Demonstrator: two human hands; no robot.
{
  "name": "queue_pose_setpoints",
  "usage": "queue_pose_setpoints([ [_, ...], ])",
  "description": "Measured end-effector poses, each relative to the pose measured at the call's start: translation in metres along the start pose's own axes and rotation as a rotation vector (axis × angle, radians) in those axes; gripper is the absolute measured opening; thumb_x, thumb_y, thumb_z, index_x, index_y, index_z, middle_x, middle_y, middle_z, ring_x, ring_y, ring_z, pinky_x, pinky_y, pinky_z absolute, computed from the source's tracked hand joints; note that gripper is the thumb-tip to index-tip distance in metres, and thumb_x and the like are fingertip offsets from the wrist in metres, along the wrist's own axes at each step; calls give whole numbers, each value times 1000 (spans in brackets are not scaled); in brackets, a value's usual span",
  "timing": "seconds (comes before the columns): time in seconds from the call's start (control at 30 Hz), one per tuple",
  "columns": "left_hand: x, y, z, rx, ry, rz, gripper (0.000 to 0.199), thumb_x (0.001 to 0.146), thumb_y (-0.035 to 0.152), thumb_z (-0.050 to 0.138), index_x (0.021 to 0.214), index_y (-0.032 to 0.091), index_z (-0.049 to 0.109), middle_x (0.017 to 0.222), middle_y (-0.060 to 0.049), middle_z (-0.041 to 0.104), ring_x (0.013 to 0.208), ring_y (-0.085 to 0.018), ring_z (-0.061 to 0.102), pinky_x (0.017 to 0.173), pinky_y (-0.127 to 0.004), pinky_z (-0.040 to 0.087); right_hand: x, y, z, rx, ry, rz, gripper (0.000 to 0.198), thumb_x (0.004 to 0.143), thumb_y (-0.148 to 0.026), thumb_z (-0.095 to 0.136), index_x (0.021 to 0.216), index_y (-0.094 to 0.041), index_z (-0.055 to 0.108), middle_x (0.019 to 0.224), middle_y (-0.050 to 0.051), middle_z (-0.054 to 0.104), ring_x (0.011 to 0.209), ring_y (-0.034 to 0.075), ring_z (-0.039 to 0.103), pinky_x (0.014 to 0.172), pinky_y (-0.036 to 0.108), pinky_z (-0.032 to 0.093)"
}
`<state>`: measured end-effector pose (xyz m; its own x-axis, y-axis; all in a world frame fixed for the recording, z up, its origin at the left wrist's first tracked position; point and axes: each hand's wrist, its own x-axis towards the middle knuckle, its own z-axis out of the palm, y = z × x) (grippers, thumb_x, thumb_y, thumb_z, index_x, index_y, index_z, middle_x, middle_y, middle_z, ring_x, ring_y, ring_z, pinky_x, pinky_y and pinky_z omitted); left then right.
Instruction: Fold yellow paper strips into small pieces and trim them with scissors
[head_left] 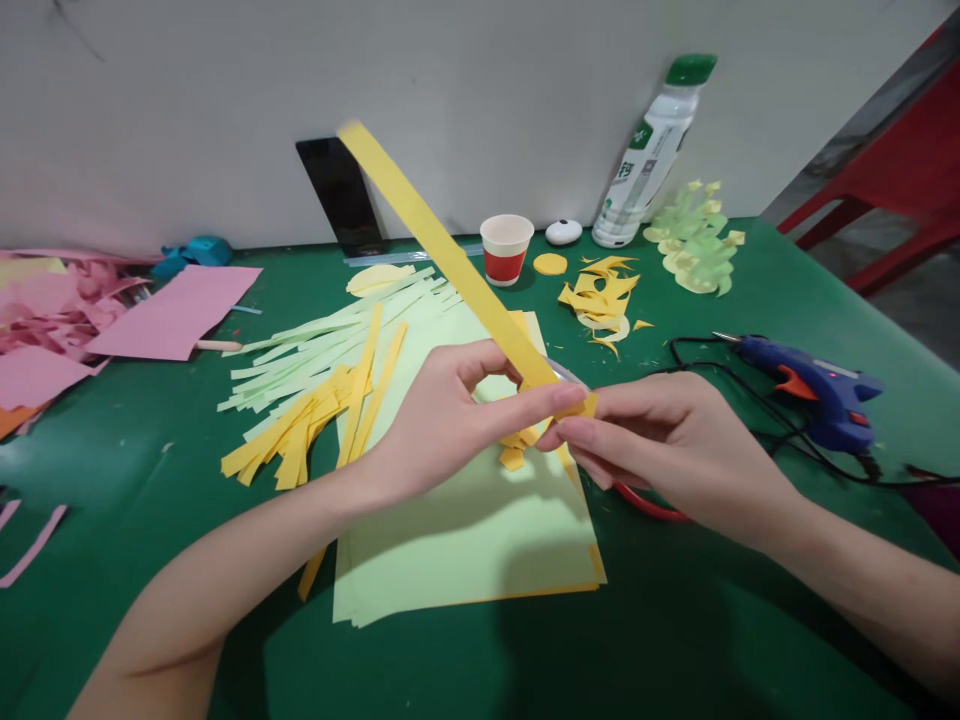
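Note:
Between my two hands is a yellow paper strip (450, 255), its long end rising up and to the left. My left hand (457, 405) pinches its lower part between thumb and fingers. My right hand (652, 430) grips the short folded end with thumb and forefinger. Beneath them lies a stack of pale green paper sheets (450, 540) with small yellow folded pieces (512, 458) on it. Scissors with red handles (651, 505) lie partly hidden under my right hand. Left of the stack are cut yellow strips (300, 435) and pale green strips (292, 355).
A blue glue gun (814, 385) with its black cord lies at right. At the back stand a paper cup (506, 250), a bottle (649, 155) leaning on the wall and a dark phone (341, 195). Yellow scraps (600, 295) lie behind; pink paper (180, 310) is at left.

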<state>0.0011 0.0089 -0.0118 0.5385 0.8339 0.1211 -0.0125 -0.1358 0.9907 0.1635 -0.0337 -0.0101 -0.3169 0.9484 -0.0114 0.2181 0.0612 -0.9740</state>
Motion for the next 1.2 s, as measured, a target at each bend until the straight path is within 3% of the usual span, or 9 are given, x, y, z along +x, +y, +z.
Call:
queue_pose_setpoints([
  [0.2, 0, -2, 1, -6, -32, 50, 7, 71, 16, 71, 66, 19, 67, 69, 6, 67, 64, -6, 59, 58, -14, 45, 1, 2, -4, 116, -55, 71, 21, 78, -20, 59, 59, -14, 62, 44, -5, 45, 38, 3, 32, 35, 19, 22],
  [0.3, 0, -4, -1, 14, -5, 134, 6, 71, 20, 71, 67, 20, 67, 71, 5, 67, 67, -7, 59, 61, -17, 45, 3, 6, -5, 343, -198, 129, 9, 73, -23, 65, 70, -15, 67, 49, -5, 46, 41, 4, 32, 36, 18, 21],
  [0.4, 2, -7, -4, 40, 20, 241, 12, 72, 30, 70, 66, 20, 67, 72, 2, 67, 70, -11, 59, 66, -22, 47, 6, 10, -6, 648, -352, 189, 26, 79, -38, 58, 78, -14, 68, 55, -2, 50, 40, 4, 32, 36, 20, 18],
  [0.53, 8, -12, -10, 69, -43, 363, 18, 71, 38, 70, 66, 21, 66, 72, 0, 66, 73, -13, 59, 72, -27, 47, 8, 10, -5, 812, -348, 278, 23, 80, -34, 60, 70, -13, 64, 53, -2, 48, 41, 4, 30, 36, 20, 15],
  [0.63, 11, -15, -13, 80, -94, 329, 23, 69, 41, 71, 80, 22, 67, 83, -2, 67, 81, -15, 58, 78, -27, 47, 5, 8, -4, 761, -235, 244, 19, 78, -24, 63, 62, -14, 57, 49, -5, 45, 38, 2, 25, 36, 19, 13],
  [0.7, 11, -17, -13, 61, -127, 265, 29, 68, 43, 71, 86, 21, 66, 89, -4, 65, 85, -16, 58, 79, -28, 47, 3, 7, -3, 658, -77, 154, 22, 78, -22, 63, 59, -15, 54, 47, -6, 42, 38, 2, 26, 37, 18, 15],
  [0.83, 7, -16, -10, 84, -113, 189, 23, 71, 40, 69, 77, 19, 64, 81, -3, 62, 79, -15, 57, 76, -29, 47, -1, 5, -1, 344, 172, -48, 20, 76, -18, 65, 58, -17, 56, 50, -6, 41, 42, 4, 33, 38, 19, 22],
  [1.0, 1, -9, -4, 111, -21, 139, 15, 76, 33, 66, 71, 19, 64, 72, -1, 62, 69, -13, 56, 66, -26, 47, -3, 0, 4, 30, 268, -193, 19, 74, -11, 59, 57, -19, 55, 50, -5, 44, 43, 6, 39, 38, 20, 29],
  [1.2, -3, -6, -2, 34, 1, 82, 11, 74, 27, 68, 68, 19, 64, 70, 0, 62, 67, -12, 56, 66, -26, 48, -4, 0, 5, -109, 263, -230, 16, 75, -14, 55, 60, -19, 54, 52, -2, 49, 46, 9, 40, 40, 23, 29],
])
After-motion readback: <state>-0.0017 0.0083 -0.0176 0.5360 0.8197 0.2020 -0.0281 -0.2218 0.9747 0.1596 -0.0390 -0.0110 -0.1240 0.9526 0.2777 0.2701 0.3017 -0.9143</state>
